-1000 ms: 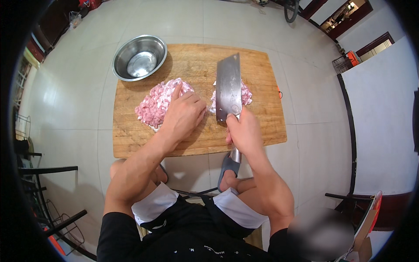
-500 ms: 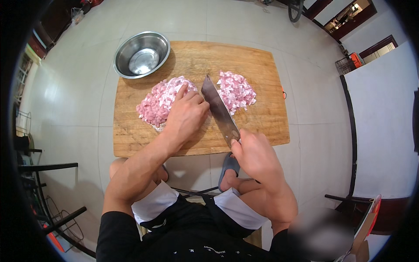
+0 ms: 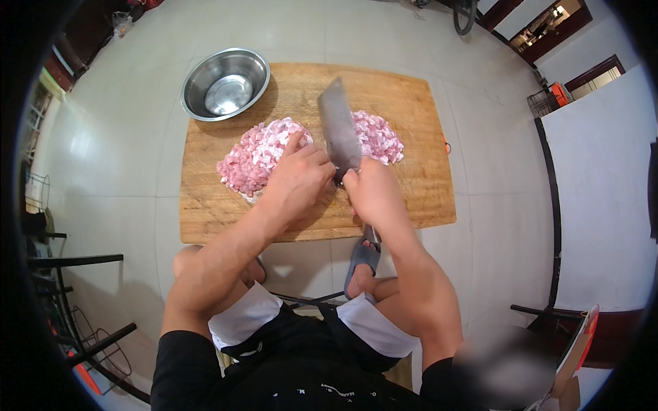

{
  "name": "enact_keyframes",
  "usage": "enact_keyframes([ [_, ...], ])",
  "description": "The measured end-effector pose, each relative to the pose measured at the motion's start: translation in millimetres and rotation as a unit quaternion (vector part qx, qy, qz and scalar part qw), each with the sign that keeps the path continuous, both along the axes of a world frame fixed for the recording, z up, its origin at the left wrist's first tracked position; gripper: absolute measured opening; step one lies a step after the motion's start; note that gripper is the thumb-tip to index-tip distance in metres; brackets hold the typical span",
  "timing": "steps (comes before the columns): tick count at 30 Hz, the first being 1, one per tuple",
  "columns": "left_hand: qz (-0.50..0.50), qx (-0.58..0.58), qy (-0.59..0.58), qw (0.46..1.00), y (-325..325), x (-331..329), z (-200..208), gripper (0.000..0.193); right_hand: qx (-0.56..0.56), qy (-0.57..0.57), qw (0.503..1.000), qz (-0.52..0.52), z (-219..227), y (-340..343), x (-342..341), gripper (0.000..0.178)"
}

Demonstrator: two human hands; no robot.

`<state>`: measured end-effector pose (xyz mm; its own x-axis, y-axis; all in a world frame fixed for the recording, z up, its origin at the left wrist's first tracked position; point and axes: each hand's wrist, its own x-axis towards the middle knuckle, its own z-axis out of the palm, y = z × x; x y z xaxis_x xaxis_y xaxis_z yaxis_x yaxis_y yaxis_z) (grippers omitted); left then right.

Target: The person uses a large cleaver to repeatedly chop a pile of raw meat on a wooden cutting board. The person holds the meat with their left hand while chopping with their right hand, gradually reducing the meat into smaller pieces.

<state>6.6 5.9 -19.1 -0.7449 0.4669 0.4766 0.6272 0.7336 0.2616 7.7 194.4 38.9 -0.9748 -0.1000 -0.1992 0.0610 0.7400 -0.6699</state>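
My right hand (image 3: pixel 375 195) is wrapped round the handle of a cleaver (image 3: pixel 339 127), whose broad blade points away from me and is slightly blurred. Its lower end is close beside the curled fingertips of my left hand (image 3: pixel 299 178). One outer finger of that hand sticks out over a heap of diced pink and white meat (image 3: pixel 250 159); whatever lies beneath the curled fingers is hidden. Right of the blade sits a smaller heap of chopped meat (image 3: pixel 378 138), partly covered by the cleaver. Both heaps rest on a wooden cutting board (image 3: pixel 411 198).
A steel bowl (image 3: pixel 228 83) stands at the board's far left corner, with no food showing inside. Tiled floor (image 3: pixel 116 164) surrounds the board. A black metal frame (image 3: pixel 82 262) is at the left, and a white panel (image 3: pixel 603 198) rises at the right.
The cleaver and my right hand have moved away from me and slightly left, with the blade swung more upright. My left hand has shifted slightly right.
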Motion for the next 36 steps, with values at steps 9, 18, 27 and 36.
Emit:
enact_keyframes([
  [9, -0.034, -0.062, -0.009, 0.997, -6.6, 5.2, 7.1, 0.007, -0.242, -0.063, 0.954, -0.163, -13.8, 8.6, 20.9, 0.02],
  [18, 0.011, -0.056, -0.023, 0.998, -10.9, 3.6, 0.2, 0.006, -0.05, -0.022, 0.998, -0.015, 45.2, 30.9, 44.5, 0.022],
  [27, -0.001, -0.03, -0.031, 0.999, -8.9, 1.1, 6.6, 0.008, 0.069, -0.028, 0.995, 0.062, 56.0, 37.5, 61.5, 0.027],
  [36, -0.057, -0.022, -0.071, 0.996, -6.2, -4.2, 10.4, 0.009, 0.111, -0.019, 0.988, 0.11, 44.9, 31.4, 55.2, 0.022],
])
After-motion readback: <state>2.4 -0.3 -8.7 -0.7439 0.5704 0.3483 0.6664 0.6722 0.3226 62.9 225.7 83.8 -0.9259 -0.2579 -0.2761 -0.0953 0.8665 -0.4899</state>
